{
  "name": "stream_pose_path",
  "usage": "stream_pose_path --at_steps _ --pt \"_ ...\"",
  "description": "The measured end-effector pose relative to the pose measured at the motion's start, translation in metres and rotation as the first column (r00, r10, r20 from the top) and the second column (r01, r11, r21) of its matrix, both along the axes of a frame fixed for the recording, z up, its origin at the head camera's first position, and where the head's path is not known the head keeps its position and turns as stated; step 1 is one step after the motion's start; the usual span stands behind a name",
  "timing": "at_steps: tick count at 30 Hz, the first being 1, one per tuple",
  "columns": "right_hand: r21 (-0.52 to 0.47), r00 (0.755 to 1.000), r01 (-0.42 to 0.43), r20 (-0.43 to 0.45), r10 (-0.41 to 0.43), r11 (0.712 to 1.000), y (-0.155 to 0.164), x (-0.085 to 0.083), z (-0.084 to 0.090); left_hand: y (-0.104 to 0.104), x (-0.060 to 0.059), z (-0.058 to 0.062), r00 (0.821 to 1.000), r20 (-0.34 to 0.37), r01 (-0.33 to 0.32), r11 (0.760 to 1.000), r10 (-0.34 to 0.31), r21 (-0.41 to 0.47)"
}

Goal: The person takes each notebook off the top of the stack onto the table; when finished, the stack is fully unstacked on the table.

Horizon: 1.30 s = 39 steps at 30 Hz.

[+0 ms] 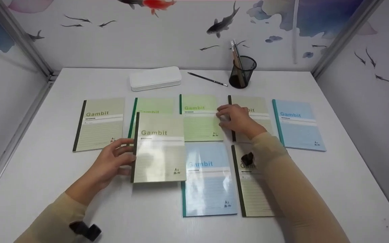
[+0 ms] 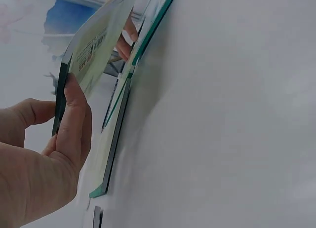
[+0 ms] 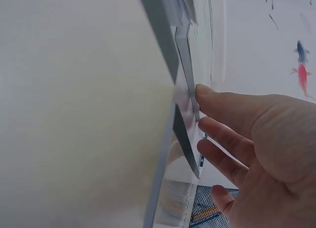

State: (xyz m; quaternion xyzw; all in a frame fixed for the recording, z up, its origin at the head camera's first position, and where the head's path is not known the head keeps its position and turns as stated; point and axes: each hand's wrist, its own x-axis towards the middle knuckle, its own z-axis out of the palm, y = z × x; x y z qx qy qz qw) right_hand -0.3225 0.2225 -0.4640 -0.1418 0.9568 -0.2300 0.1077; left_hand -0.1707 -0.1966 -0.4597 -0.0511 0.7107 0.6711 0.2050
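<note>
My left hand [image 1: 108, 163] pinches a beige notebook [image 1: 160, 152] by its dark spine. In the left wrist view this notebook [image 2: 94, 53] is raised off the table and tilted, with thumb and fingers on either side of the spine. It covers much of a green notebook [image 1: 155, 104] behind it. My right hand [image 1: 238, 118] has its fingertips at the right edge of another green notebook [image 1: 201, 126] lying flat. The fingers are spread and slightly bent. Under this hand lies a beige notebook [image 1: 260, 131], partly hidden.
Beige [image 1: 101, 126] and blue [image 1: 299, 126] notebooks lie at the row's ends. In front are a blue notebook [image 1: 211, 185] and a beige notebook [image 1: 255, 195], partly under my right forearm. Behind stand a white case [image 1: 155, 78], a pencil [image 1: 208, 79] and a mesh pen holder [image 1: 248, 72].
</note>
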Motion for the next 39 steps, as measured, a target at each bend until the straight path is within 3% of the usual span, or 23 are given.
stream_pose_path --at_steps 3,6,15,22,32,39 --pt "-0.002 1.000 -0.003 0.002 0.003 1.000 -0.001 -0.001 0.001 -0.012 0.022 0.001 1.000 0.006 0.018 1.000 -0.018 -0.020" --pt "0.003 1.000 0.003 0.003 -0.003 1.000 0.000 -0.001 0.003 -0.023 0.037 0.001 0.998 0.002 0.055 0.998 -0.055 -0.025" --pt "0.024 1.000 -0.022 -0.015 0.022 0.999 -0.002 -0.002 0.001 -0.040 0.060 -0.009 0.993 0.031 0.115 0.993 -0.114 -0.036" --pt "0.027 0.999 -0.028 -0.019 0.029 0.999 -0.003 -0.001 -0.001 -0.044 0.065 -0.011 0.992 0.051 0.120 0.990 -0.117 -0.074" --pt "0.011 1.000 -0.007 -0.010 0.007 1.000 -0.002 0.001 -0.004 -0.033 0.068 -0.009 0.984 0.120 0.146 0.980 -0.130 -0.133" --pt "-0.006 1.000 -0.001 -0.001 0.001 1.000 0.000 0.003 -0.004 -0.025 0.069 -0.007 0.980 0.151 0.167 0.948 -0.129 -0.272"
